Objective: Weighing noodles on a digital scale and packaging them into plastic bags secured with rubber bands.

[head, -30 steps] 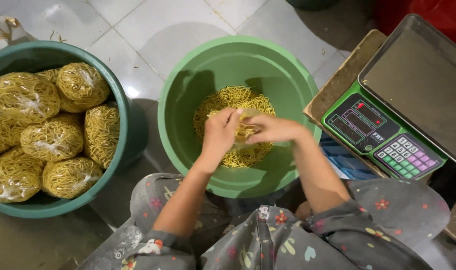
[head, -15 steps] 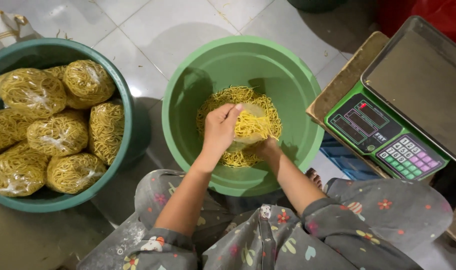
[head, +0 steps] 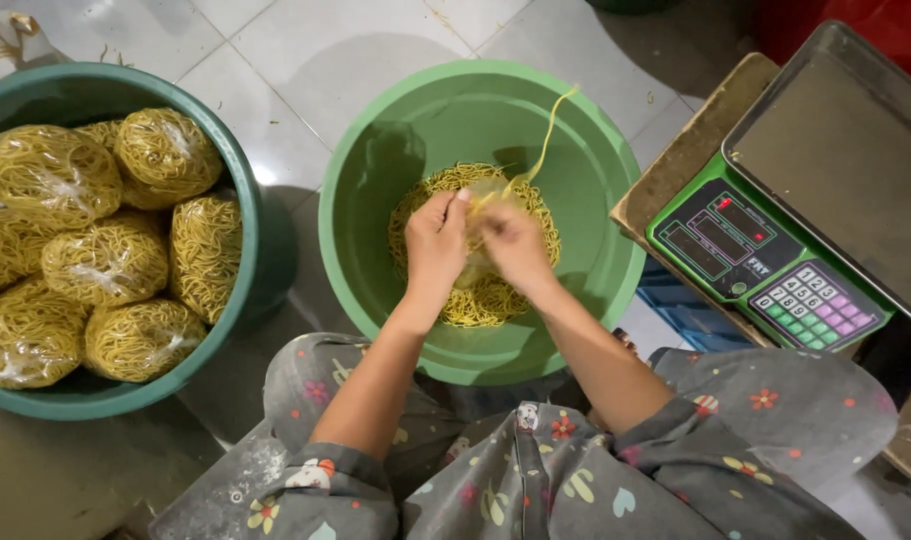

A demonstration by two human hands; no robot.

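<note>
Together over basin, left hand, right hand, pinching bag

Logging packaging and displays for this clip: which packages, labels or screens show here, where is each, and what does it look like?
Bagged noodle bundles: clear rounded bags of yellow noodles, piled in the dark green tub, left.
Clear bag: partly filled with noodles, held by the left hand and right hand over the light green basin.
Scale: right, green front, dark display windows, pastel keypad, grey tray.
</note>
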